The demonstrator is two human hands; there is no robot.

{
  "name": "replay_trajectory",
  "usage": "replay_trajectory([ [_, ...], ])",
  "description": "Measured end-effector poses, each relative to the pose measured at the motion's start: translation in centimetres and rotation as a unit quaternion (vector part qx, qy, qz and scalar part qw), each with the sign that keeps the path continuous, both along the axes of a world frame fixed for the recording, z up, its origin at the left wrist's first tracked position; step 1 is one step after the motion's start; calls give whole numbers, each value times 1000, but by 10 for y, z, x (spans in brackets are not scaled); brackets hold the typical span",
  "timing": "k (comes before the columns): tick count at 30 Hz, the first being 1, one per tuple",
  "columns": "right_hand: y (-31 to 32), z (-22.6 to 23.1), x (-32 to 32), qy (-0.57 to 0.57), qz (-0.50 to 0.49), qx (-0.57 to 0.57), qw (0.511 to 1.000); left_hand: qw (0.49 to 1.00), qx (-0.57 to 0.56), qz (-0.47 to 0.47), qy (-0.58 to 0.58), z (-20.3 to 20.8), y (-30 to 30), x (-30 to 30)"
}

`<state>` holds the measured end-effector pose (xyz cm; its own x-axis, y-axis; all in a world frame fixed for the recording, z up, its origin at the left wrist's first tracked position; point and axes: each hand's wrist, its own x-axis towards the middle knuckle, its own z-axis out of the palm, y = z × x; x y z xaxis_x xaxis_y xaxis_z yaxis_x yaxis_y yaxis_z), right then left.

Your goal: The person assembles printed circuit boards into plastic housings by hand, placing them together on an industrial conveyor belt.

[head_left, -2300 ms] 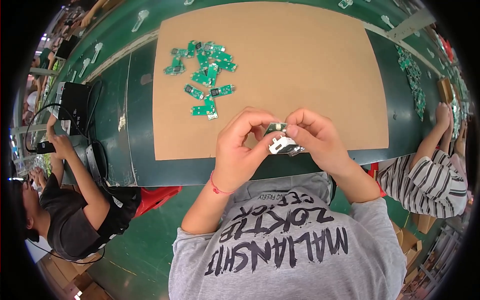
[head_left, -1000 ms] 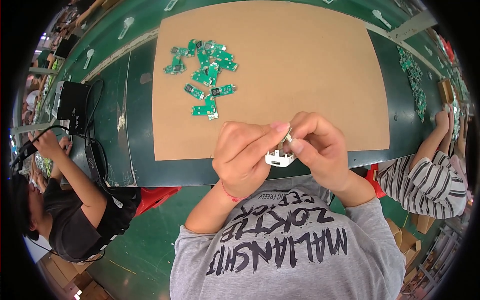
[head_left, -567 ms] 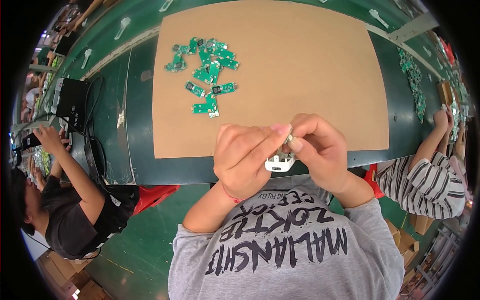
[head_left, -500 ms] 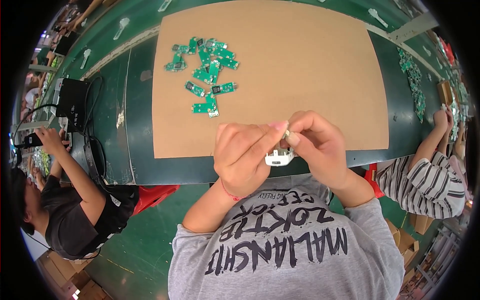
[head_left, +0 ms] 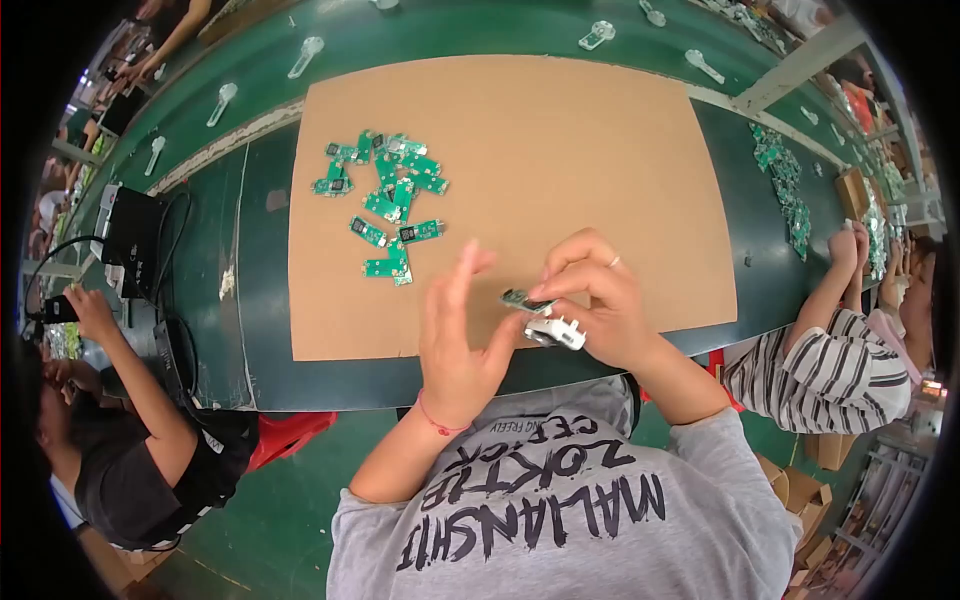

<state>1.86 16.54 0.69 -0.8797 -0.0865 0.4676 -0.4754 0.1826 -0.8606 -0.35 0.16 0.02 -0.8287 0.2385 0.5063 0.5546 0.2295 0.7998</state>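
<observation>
My right hand (head_left: 606, 305) pinches a small green circuit board (head_left: 520, 299) between thumb and fingers. Just below the board is a white plastic housing (head_left: 560, 333) with small prongs, also at the right hand's fingers and thumb. How board and housing are joined, if at all, I cannot tell. My left hand (head_left: 452, 345) has its fingers stretched upward and apart from the thumb. The left thumb tip reaches to the housing's near left side; whether it touches is unclear. Farther left on the cardboard sheet (head_left: 600, 150) lies a loose cluster of green circuit boards (head_left: 403, 192).
A conveyor belt (head_left: 450, 35) carrying translucent handheld-shaped parts (head_left: 307, 57) runs behind the table. At the right is a pile of green boards (head_left: 782, 185). Co-workers sit on both sides; a black box (head_left: 140, 235) with cables stands at the left.
My left hand has let go of its pinch and spread its fingers. The green board now shows at my right fingers, and the white housing has tilted. The whole view has shifted.
</observation>
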Motion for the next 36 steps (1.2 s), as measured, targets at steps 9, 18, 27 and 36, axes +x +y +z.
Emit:
replay_trajectory([
  [9,11,26,-18,267,1,306,914,525,353,-410,-657,-23,-2,-4],
  [18,18,43,-15,334,-3,404,852,500,445,-350,-655,-30,12,-4],
  [27,25,41,-16,-381,106,12,918,619,456,-261,-583,-36,11,-4],
  [36,15,34,-11,-186,27,205,961,727,342,-198,-562,-12,12,-9],
])
